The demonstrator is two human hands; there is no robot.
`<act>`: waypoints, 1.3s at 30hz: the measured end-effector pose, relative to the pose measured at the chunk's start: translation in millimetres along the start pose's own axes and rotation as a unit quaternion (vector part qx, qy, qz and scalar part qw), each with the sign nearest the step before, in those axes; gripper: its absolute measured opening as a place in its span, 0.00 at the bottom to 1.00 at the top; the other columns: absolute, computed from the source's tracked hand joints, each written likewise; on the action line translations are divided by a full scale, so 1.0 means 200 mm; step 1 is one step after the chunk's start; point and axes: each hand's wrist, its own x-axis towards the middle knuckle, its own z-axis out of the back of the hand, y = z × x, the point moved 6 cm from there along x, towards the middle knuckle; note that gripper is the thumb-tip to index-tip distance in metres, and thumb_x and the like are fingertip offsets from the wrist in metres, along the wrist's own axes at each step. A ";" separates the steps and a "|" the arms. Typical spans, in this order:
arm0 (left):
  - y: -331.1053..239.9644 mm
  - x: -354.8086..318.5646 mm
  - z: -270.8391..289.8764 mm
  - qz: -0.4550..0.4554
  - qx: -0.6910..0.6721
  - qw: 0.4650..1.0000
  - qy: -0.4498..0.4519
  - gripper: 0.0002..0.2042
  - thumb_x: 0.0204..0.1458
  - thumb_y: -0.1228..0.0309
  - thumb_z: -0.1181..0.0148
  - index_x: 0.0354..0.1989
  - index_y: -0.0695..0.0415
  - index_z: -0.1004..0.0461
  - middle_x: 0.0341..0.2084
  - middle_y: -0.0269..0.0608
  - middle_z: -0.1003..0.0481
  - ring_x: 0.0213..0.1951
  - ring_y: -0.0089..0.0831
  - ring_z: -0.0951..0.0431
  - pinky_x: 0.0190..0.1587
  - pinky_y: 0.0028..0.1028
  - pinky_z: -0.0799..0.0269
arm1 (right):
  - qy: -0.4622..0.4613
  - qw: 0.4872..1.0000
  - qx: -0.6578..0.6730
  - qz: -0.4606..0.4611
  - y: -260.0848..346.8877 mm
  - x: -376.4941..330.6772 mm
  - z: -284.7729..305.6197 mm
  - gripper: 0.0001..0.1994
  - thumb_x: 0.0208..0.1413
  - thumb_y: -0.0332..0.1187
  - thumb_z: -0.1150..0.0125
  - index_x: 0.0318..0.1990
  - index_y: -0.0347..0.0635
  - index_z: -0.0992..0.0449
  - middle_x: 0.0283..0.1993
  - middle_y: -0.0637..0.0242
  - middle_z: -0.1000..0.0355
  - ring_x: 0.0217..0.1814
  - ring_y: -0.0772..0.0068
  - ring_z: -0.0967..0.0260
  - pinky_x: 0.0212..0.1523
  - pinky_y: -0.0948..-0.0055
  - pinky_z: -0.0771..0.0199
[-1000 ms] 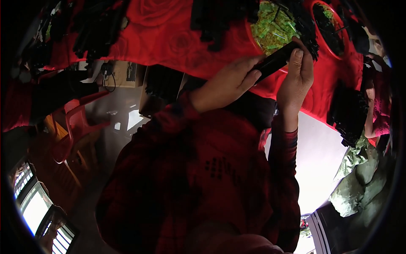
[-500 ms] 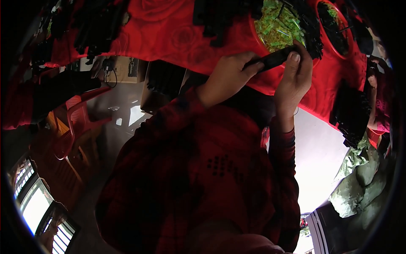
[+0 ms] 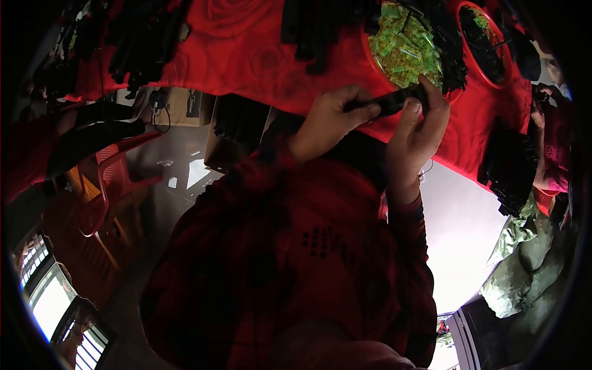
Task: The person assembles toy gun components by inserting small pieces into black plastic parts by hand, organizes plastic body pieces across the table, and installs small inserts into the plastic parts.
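Between my two hands, over the near edge of the red table, is a short black bar-shaped piece (image 3: 394,102). My left hand (image 3: 333,120) grips its left end with thumb and fingers. The right end is pinched by my right hand (image 3: 419,126), thumb on the near side and index finger on the far side. The piece is too dark to make out any detail. Just beyond it stands a round red-rimmed tub (image 3: 404,52) full of small yellow-green translucent pieces.
Black parts lie in heaps on the red rose-patterned cloth (image 3: 259,58). A second red tub (image 3: 504,68) holds dark pieces. At left are a red plastic chair (image 3: 114,169) and a cardboard box (image 3: 188,108). Pale sacks (image 3: 509,287) rest at right. Other people sit at both sides.
Both hands have shifted slightly with the black piece, the right one nearer to me and leftward. The piece now lies more level.
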 end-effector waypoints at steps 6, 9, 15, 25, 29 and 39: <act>-0.01 -0.04 -0.02 -0.028 -0.068 0.997 -0.029 0.06 0.55 0.74 0.36 0.37 0.61 0.25 0.29 0.30 0.24 0.32 0.15 0.26 0.34 0.18 0.30 | 0.009 0.998 -0.042 0.042 0.09 -0.05 0.04 0.15 0.63 0.32 0.46 0.53 0.33 0.30 0.50 0.58 0.29 0.44 0.64 0.37 0.50 0.67 0.41; 0.01 -0.08 -0.04 -0.018 -0.088 0.996 -0.016 0.05 0.56 0.73 0.37 0.38 0.60 0.25 0.29 0.29 0.24 0.33 0.15 0.26 0.35 0.18 0.30 | 0.015 0.997 -0.058 0.058 0.14 -0.07 0.06 0.16 0.61 0.29 0.47 0.55 0.32 0.31 0.50 0.56 0.31 0.45 0.64 0.36 0.47 0.67 0.37; 0.09 -0.16 -0.12 0.036 -0.227 0.973 0.012 0.04 0.57 0.74 0.39 0.38 0.60 0.24 0.29 0.30 0.24 0.34 0.16 0.27 0.37 0.19 0.30 | 0.046 0.994 -0.070 0.068 0.15 -0.14 0.05 0.17 0.58 0.25 0.46 0.55 0.32 0.32 0.51 0.56 0.32 0.44 0.64 0.37 0.47 0.67 0.37; 0.14 0.01 -0.07 0.127 -0.042 0.982 0.136 0.13 0.60 0.64 0.44 0.43 0.63 0.24 0.34 0.35 0.23 0.37 0.21 0.25 0.44 0.22 0.31 | 0.028 0.995 -0.012 -0.095 -0.14 -0.07 0.02 0.11 0.64 0.29 0.48 0.50 0.33 0.28 0.42 0.60 0.28 0.43 0.69 0.32 0.48 0.70 0.33; 0.09 -0.01 -0.03 0.117 -0.069 0.977 0.163 0.15 0.60 0.65 0.46 0.48 0.64 0.25 0.37 0.37 0.23 0.40 0.22 0.25 0.47 0.23 0.31 | 0.040 0.978 0.024 -0.206 -0.20 -0.05 0.02 0.14 0.66 0.33 0.51 0.50 0.30 0.27 0.42 0.61 0.27 0.43 0.72 0.30 0.47 0.73 0.31; 0.12 0.02 0.02 0.158 -0.182 0.951 0.192 0.23 0.63 0.60 0.57 0.57 0.67 0.30 0.44 0.44 0.22 0.46 0.32 0.23 0.52 0.27 0.31 | 0.034 0.956 0.076 -0.281 -0.31 -0.11 0.00 0.15 0.66 0.35 0.49 0.47 0.29 0.27 0.38 0.61 0.26 0.39 0.74 0.32 0.42 0.73 0.31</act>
